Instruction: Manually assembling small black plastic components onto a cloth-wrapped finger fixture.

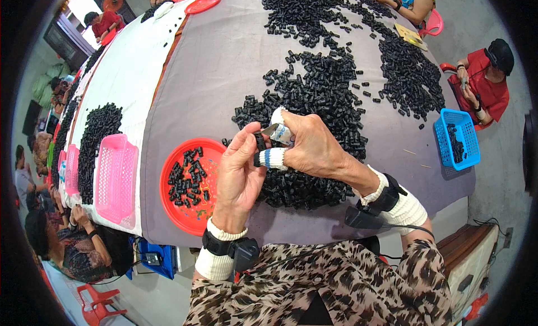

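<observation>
My left hand (238,177) pinches a small black ribbed plastic piece (260,141) between thumb and fingers. Closed around a small knife (271,129) is my right hand (316,147), its blade up against the black piece. The knife's handle looks wrapped in pale material and is mostly hidden by the fingers. White knit covers sit on the right thumb and a finger. Just left of my left hand, a round red tray (168,205) holds several similar black pieces. A large pile of them (319,85) spreads beyond and beneath my right hand.
A pink basket (116,180) stands to the left, by another black heap (100,127). At the right edge is a blue basket (471,141) near a person in red (487,82). A yellow board (411,36) lies far right. Other people sit around the cloth-covered table (190,96).
</observation>
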Tool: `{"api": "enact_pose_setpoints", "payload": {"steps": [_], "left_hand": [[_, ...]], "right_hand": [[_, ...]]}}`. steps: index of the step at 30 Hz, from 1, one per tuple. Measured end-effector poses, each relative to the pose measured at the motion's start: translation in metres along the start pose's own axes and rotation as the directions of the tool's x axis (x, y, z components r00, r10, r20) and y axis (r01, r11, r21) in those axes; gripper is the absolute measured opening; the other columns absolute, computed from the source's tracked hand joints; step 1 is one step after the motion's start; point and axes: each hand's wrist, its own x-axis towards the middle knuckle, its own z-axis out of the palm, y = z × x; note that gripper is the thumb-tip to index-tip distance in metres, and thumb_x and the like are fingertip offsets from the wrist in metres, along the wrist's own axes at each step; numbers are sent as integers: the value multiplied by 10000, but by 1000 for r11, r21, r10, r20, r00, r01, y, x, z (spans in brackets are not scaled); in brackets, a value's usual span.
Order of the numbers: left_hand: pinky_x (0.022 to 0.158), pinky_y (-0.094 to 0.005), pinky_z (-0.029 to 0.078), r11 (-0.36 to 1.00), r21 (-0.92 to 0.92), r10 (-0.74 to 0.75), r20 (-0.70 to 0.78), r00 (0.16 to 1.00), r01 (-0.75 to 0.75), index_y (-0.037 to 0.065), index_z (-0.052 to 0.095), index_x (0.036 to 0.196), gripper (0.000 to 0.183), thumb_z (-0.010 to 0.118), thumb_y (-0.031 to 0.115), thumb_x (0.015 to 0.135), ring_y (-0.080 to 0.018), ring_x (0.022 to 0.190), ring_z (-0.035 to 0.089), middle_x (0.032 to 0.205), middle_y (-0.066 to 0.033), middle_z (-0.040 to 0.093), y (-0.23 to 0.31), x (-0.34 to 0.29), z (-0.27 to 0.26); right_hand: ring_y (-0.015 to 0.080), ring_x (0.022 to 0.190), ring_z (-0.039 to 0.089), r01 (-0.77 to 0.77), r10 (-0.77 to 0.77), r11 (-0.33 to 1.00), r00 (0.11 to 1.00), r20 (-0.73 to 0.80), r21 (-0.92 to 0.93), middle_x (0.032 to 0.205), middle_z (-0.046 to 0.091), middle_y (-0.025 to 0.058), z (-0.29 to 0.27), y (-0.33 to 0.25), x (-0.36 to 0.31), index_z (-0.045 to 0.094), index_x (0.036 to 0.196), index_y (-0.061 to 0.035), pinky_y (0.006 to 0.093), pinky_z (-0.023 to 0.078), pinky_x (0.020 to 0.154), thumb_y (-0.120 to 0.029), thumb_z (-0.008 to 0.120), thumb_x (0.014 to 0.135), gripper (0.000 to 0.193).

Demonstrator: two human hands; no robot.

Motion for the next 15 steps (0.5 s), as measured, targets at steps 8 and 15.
{"api": "enact_pose_setpoints", "payload": {"steps": [8,15], "left_hand": [[815,-281,497,999,38,-6,-27,1000,7,-26,520,1120,266,536,41,863,-155,892,601,955,-96,619,-1,1,-1],[762,-293,514,999,50,-12,7,1000,11,-10,531,1090,243,551,52,856,-165,855,616,949,-103,626,-1,-2,-1]], "right_hand": [[260,501,563,-9,9,1000,1000,-1,-9,574,544,146,-2,-1,2,471,754,23,349,431,480,-245,709,684,365],[263,547,557,-89,91,996,987,132,-20,612,545,147,-5,-6,3,478,748,27,362,425,525,-224,700,677,343]]}}
